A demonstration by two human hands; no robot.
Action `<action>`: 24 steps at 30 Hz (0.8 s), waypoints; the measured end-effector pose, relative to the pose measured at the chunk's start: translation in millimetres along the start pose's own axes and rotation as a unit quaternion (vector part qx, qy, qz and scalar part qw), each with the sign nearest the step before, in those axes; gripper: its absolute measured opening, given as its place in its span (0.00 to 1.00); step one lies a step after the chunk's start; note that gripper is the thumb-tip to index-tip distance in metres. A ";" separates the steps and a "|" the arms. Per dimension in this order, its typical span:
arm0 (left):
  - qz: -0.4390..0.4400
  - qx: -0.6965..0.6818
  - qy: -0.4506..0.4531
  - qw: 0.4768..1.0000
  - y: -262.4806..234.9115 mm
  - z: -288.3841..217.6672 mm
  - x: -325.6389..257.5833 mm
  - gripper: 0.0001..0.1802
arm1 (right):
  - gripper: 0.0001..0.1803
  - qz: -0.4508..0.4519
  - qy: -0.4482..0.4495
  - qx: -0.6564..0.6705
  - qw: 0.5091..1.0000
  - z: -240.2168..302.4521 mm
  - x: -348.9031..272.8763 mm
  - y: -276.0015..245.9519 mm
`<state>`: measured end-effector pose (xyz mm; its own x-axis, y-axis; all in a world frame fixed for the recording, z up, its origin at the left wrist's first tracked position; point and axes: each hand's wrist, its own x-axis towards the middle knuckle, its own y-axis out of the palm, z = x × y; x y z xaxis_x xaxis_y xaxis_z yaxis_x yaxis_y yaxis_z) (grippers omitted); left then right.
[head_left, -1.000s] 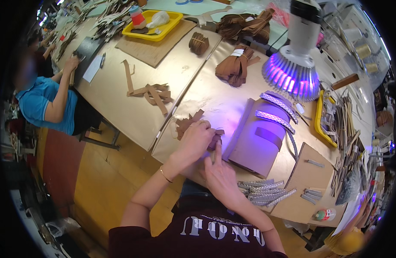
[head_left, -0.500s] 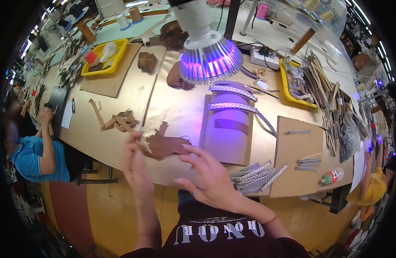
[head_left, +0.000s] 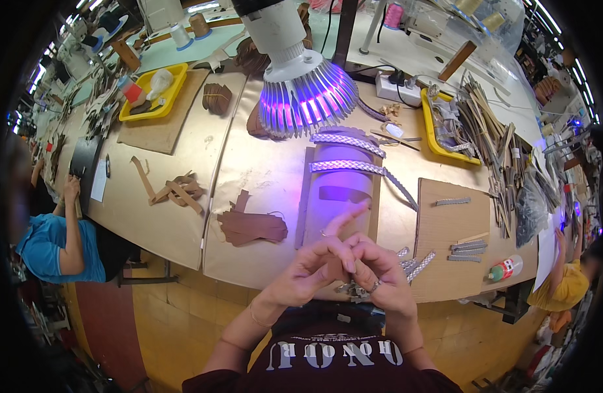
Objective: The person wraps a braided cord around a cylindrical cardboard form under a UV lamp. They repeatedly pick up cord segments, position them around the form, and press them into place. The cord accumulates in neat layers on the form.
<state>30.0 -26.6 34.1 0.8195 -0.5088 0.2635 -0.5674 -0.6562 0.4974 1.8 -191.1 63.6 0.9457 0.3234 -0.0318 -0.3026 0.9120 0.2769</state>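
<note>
My left hand [head_left: 311,265] and my right hand [head_left: 385,270] meet over the table's front edge, thumbs and fingertips pinched together. A small brown leather strip [head_left: 331,270] shows between them, mostly covered by my fingers. My left index finger stretches toward the curved cardboard form [head_left: 331,219] just beyond. Across that form lie two silver braided straps [head_left: 344,167] and a flat brown strip [head_left: 339,194]. To the left rests a stack of brown leather strips [head_left: 252,227]. Several silver braided pieces [head_left: 416,267] are partly hidden behind my right hand.
A ribbed lamp [head_left: 308,98] with violet light hangs above the form. Loose tan strips [head_left: 177,191] lie left. At right are a cardboard sheet [head_left: 449,216], a yellow tray [head_left: 439,147] and a small bottle [head_left: 503,270]. A person in blue [head_left: 65,242] works at left.
Both hands have moved right, from beside the brown stack to in front of the form. They have come together on a small brown strip. The lamp appears slightly shifted as the view moved.
</note>
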 end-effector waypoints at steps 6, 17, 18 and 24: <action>-0.185 -0.009 -0.057 0.981 -11.9 -6.7 -15.9 0.23 | 0.09 -0.098 0.050 -0.184 0.977 12.0 10.3 -11.4; -0.353 0.114 -0.048 0.927 -29.4 12.6 1.7 0.15 | 0.10 -0.171 0.026 -0.345 0.922 6.2 41.1 -15.9; -0.355 0.125 -0.039 0.926 -31.3 13.7 2.1 0.14 | 0.10 -0.177 0.028 -0.345 0.921 6.0 40.5 -19.4; -0.359 0.137 -0.060 0.921 -33.7 25.6 0.6 0.14 | 0.11 -0.221 0.007 -0.329 0.918 -5.9 36.8 -32.8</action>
<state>47.5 -19.0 -3.7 0.9861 0.0640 -0.1536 0.1051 -0.9553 0.2764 45.9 -207.6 47.6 0.9932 -0.1152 -0.0148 0.0993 0.9082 -0.4066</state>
